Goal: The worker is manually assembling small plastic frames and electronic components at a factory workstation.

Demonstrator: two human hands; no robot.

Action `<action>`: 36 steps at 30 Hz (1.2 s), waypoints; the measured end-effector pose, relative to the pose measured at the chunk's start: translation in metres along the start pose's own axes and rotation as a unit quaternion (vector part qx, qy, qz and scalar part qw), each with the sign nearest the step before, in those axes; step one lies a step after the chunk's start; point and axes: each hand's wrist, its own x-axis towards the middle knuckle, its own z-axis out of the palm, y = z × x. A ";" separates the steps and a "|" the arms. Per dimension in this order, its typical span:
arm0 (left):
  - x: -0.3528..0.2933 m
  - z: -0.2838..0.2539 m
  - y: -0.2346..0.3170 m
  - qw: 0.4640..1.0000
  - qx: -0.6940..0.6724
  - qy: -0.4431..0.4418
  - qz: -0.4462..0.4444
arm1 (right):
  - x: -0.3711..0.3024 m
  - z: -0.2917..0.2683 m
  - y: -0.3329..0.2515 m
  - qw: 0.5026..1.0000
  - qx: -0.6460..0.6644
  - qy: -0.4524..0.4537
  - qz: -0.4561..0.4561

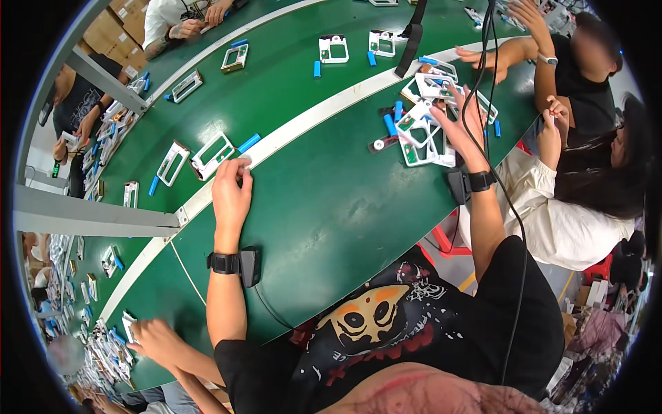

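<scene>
My left hand (pixel 232 192) rests on the green table near the white dividing strip (pixel 303 124), fingers curled, fingertips next to a white rectangular frame part (pixel 212 156) and a blue cylinder (pixel 249 143). Whether it pinches anything I cannot tell. My right hand (pixel 460 131) reaches into a pile of white frame parts (pixel 422 134) with blue cylinders (pixel 390 125) beside them, fingers spread over the top frame and touching it. Both wrists wear black bands with small black boxes.
More white frames (pixel 333 49) and blue cylinders lie along the green belt (pixel 276 83). Other people work at the right (pixel 552 62), top left and lower left (pixel 155 338). A black cable (pixel 483 83) hangs past my right arm. A grey post (pixel 89 217) crosses at left.
</scene>
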 end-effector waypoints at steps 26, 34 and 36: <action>0.066 0.120 0.154 0.959 -0.049 -0.212 0.179 | -0.070 0.004 -0.068 0.925 0.277 -0.181 -0.188; 0.019 0.080 0.126 0.964 0.009 -0.204 0.168 | -0.036 -0.027 -0.024 0.873 0.398 -0.261 -0.106; 0.014 0.071 0.125 0.964 0.015 -0.213 0.158 | -0.035 -0.025 -0.016 0.915 0.327 -0.210 -0.109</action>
